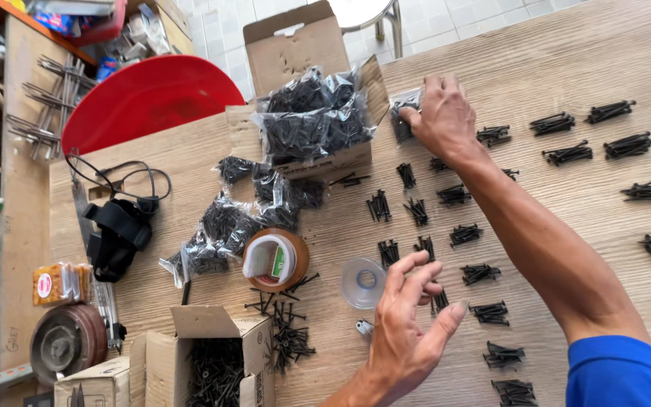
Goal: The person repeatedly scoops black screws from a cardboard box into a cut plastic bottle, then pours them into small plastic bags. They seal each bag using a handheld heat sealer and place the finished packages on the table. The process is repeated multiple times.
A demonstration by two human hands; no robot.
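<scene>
Many screw piles (465,234) lie sorted on the surface (566,60); loose screws (284,332) remain. Right hand (440,113) pinches a small bag (403,113); left hand (408,316), grip spread, hovers.

A red lid (145,94), brown tape roll (276,260) and black strap (120,230) lie left.

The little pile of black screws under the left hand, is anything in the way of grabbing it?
Nothing visible blocks it. The left hand hovers with fingers spread right over the small screw pile; only bare table and neighbouring screw piles sit around it.
</scene>
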